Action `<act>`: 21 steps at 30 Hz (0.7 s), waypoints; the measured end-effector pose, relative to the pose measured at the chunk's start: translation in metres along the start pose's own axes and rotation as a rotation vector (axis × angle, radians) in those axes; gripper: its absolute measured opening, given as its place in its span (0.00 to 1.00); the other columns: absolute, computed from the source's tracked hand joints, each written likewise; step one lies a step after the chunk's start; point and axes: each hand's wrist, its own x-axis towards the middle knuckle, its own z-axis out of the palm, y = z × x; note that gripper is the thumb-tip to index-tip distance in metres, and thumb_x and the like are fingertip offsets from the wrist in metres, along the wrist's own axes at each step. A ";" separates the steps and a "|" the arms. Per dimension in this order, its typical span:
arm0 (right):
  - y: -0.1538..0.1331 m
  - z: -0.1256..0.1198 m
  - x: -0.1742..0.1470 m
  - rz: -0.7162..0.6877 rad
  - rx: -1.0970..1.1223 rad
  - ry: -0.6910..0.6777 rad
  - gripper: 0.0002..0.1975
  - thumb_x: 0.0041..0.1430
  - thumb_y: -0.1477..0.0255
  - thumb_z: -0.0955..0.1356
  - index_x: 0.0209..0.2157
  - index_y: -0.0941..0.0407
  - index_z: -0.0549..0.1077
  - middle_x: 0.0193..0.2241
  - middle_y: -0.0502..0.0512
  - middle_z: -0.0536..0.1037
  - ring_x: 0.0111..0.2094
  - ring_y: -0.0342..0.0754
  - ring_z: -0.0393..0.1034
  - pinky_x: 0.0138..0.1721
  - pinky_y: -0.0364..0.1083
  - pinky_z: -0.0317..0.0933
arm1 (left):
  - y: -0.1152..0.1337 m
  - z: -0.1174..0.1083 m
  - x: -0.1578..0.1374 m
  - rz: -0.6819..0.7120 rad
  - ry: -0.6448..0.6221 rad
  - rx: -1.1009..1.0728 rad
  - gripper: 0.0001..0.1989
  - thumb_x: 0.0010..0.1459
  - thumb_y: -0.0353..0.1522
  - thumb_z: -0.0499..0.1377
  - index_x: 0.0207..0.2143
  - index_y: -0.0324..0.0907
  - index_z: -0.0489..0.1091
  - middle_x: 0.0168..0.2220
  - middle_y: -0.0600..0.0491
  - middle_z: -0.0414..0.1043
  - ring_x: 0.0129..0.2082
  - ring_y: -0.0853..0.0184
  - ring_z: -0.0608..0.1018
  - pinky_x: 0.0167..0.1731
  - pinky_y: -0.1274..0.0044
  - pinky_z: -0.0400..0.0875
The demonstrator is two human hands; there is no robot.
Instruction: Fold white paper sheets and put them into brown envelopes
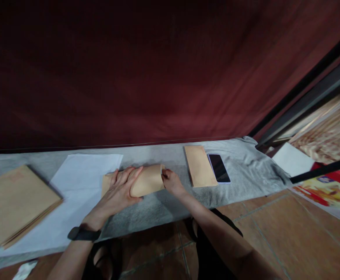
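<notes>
A brown paper envelope (149, 181) lies on the grey cloth in front of me, its right part bowed up off the cloth. My left hand (123, 188) rests across its left part, fingers spread and thumb by the near edge. At the right end, my right hand (171, 181) is closed, fingertips pinching the envelope's edge. A thin pale strip shows along that end; whether a paper is inside cannot be made out. Right of my hands lies another brown envelope or small stack (200, 165), beside a phone (219, 168) with a dark screen.
On the left, a stack of larger brown envelopes (18, 202) overlaps white paper sheets (85, 175). Grey cloth (245, 167) covers the narrow surface against a dark red curtain (158, 77). Black metal bars (306, 83) and a colourful printed box (330, 190) stand at right, above floor tiles (269, 229).
</notes>
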 end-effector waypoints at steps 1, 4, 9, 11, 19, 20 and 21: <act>-0.001 0.000 0.000 -0.002 -0.020 0.008 0.04 0.53 0.73 0.71 0.25 0.51 0.78 0.27 0.50 0.79 0.33 0.51 0.73 0.38 0.46 0.66 | 0.000 0.000 0.000 -0.002 -0.002 0.001 0.57 0.51 0.45 0.67 0.73 0.50 0.35 0.67 0.39 0.55 0.67 0.44 0.61 0.66 0.46 0.42; -0.003 0.002 -0.001 -0.028 -0.126 0.024 0.05 0.54 0.75 0.70 0.28 0.52 0.78 0.30 0.52 0.81 0.35 0.51 0.74 0.40 0.47 0.67 | -0.002 0.001 0.000 -0.001 -0.008 0.002 0.57 0.51 0.45 0.67 0.73 0.50 0.35 0.67 0.39 0.55 0.67 0.44 0.60 0.66 0.46 0.41; -0.008 0.002 -0.005 -0.033 -0.224 0.101 0.06 0.55 0.77 0.68 0.32 0.53 0.76 0.32 0.52 0.80 0.35 0.50 0.75 0.38 0.44 0.65 | -0.001 0.000 0.000 -0.007 0.010 0.010 0.56 0.51 0.44 0.67 0.73 0.49 0.37 0.67 0.39 0.57 0.67 0.44 0.61 0.66 0.47 0.42; -0.010 0.002 -0.006 -0.015 -0.234 0.124 0.06 0.54 0.77 0.68 0.33 0.53 0.74 0.30 0.51 0.79 0.33 0.49 0.75 0.35 0.43 0.64 | 0.000 0.000 0.001 -0.009 0.018 0.012 0.56 0.51 0.44 0.67 0.73 0.49 0.38 0.67 0.40 0.57 0.67 0.44 0.61 0.67 0.47 0.42; -0.006 0.005 -0.005 -0.041 -0.125 0.223 0.08 0.51 0.74 0.67 0.34 0.51 0.67 0.28 0.48 0.76 0.31 0.47 0.73 0.33 0.43 0.62 | 0.000 -0.002 0.000 0.020 0.032 0.022 0.56 0.51 0.45 0.67 0.73 0.48 0.39 0.67 0.38 0.57 0.66 0.44 0.62 0.66 0.47 0.43; -0.005 0.006 -0.005 -0.041 -0.096 0.234 0.08 0.50 0.74 0.67 0.34 0.51 0.66 0.27 0.47 0.75 0.30 0.47 0.72 0.33 0.43 0.62 | 0.000 -0.002 0.000 0.021 0.036 0.023 0.55 0.51 0.45 0.67 0.73 0.47 0.39 0.67 0.38 0.57 0.66 0.44 0.62 0.66 0.47 0.43; -0.003 0.006 -0.004 -0.039 -0.066 0.243 0.09 0.49 0.74 0.67 0.34 0.51 0.65 0.27 0.46 0.74 0.30 0.47 0.71 0.33 0.43 0.62 | 0.001 -0.002 0.000 0.024 0.039 0.024 0.55 0.52 0.45 0.66 0.73 0.47 0.39 0.67 0.38 0.57 0.66 0.44 0.62 0.66 0.47 0.43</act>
